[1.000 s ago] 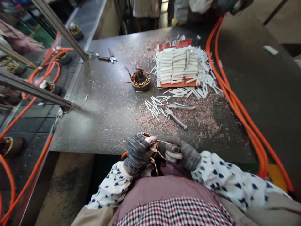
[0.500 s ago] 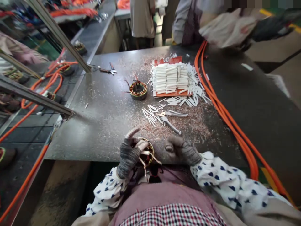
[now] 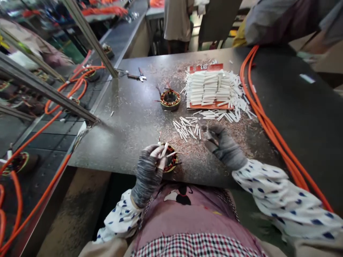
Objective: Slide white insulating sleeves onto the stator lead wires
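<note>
A grey metal table (image 3: 125, 137) fills the middle of the frame, with a dark belt (image 3: 56, 148) along the left edge. Orange hoses (image 3: 262, 115) run down the right side, from the top of the table toward the lower right. A heap of white tubes (image 3: 210, 87) lies right of upper centre, on a red sheet (image 3: 194, 68). The right hand (image 3: 227, 146), gloved with bare fingertips, is right of centre, its fingers curled closed around the grey pliers (image 3: 212, 137), whose far end is hard to make out. The left hand (image 3: 147, 171), gloved likewise, is just below centre at the left side of the near wound ring (image 3: 174, 160), thumb and fingers pinched together on a white sleeve (image 3: 164, 150) at that ring; a second sleeve points rightward across the opening. The far wound ring (image 3: 170, 106) sits left of the heap, dark leads rising from it. Small cutters (image 3: 137, 77) lie toward the upper left. Loose tubes (image 3: 184, 129) are scattered at the centre, among reddish clippings (image 3: 191, 149).
</note>
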{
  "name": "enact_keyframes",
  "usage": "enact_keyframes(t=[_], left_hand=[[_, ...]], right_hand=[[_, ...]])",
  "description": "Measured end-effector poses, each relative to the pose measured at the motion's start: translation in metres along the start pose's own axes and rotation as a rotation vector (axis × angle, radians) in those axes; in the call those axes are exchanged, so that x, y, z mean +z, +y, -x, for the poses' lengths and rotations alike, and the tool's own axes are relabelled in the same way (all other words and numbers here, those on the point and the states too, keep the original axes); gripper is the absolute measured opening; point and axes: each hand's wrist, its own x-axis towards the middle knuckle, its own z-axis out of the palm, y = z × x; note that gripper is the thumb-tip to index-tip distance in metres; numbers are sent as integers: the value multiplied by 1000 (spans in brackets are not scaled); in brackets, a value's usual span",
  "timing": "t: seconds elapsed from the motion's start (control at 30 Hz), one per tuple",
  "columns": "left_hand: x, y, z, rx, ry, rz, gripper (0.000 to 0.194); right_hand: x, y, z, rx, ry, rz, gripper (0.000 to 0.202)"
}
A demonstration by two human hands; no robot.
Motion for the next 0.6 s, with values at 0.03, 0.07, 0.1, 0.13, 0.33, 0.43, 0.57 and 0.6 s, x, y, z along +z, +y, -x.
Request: enact_keyframes(t=[0.03,0.07,0.1,0.13,0.33,0.43,0.57,0.6], left_hand=[[2,3,-5,124,-27,-105,28],[6,6,-12,230,-89,-188,27],[10,8,-18,313,-171,-256,27],[15,10,-24,372,-250,-313,25],[34,11,-28,319,-197,-325,15],[37,8,-22,308,-108,-272,14],[42,5,-20,248,-78,-254,14],[43,5,-20,235,-72,-252,15]], right_hand=[[0,-8,16,33,13,-142,65],[0,-19,32,99,2,-306,67],[1,-30,49,196,-20,-505,67],[2,-41,65,314,-55,-717,68],[6,-72,107,637,-359,-1254,65],[9,-76,97,622,-407,-1368,76],[11,-84,83,554,-409,-1373,69],[11,-85,81,549,-433,-1392,71]])
